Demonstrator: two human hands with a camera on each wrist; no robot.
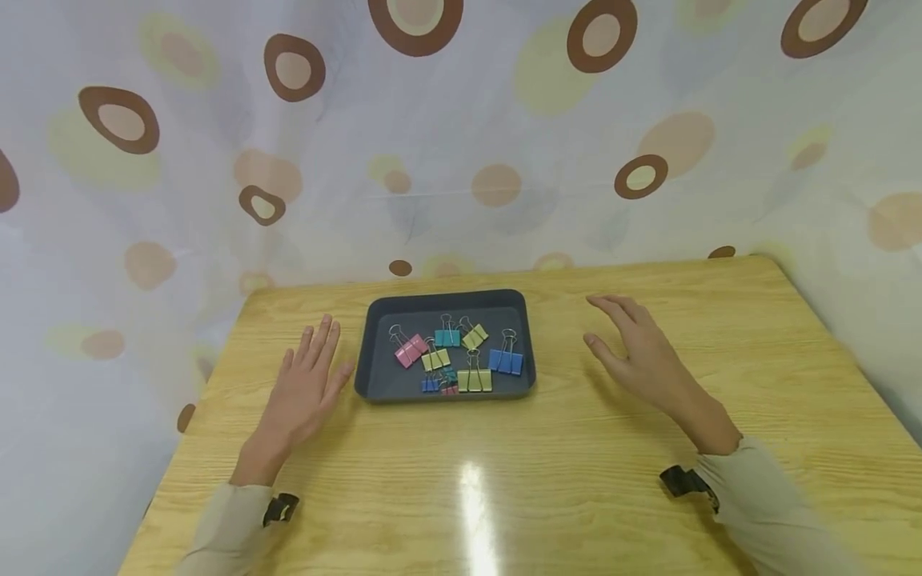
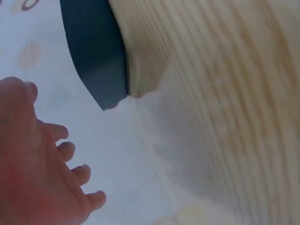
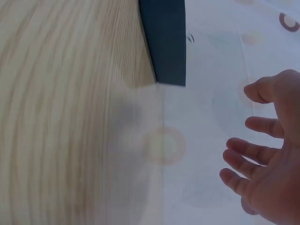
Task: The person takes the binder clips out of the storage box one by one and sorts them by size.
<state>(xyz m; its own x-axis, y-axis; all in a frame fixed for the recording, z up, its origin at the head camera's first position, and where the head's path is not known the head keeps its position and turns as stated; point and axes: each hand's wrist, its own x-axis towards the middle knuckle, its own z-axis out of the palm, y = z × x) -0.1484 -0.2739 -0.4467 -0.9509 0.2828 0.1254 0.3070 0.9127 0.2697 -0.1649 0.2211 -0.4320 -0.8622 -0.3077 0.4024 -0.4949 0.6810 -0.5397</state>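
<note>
A dark grey tray (image 1: 446, 302) lies on the table and holds several binder clips. Among them are a pink clip (image 1: 411, 350), a teal clip (image 1: 447, 337), a wide blue clip (image 1: 506, 362) and a wide yellow clip (image 1: 475, 380). Small blue and pink clips cluster near the front wall. To the left of the tray is my left hand (image 1: 301, 396), fingers straight and holding nothing. My right hand (image 1: 651, 364) is farther off on the right side, thumb apart from its relaxed fingers, with nothing held. Both wrist views show the tray's outer wall (image 2: 96, 51) beyond the fingers.
The wood-grain table (image 1: 576, 480) reaches back to a white curtain (image 1: 461, 144) printed with brown, peach and yellow rounds. A black strap piece (image 1: 281, 509) hangs at the left sleeve, another black piece (image 1: 684, 482) at the right one.
</note>
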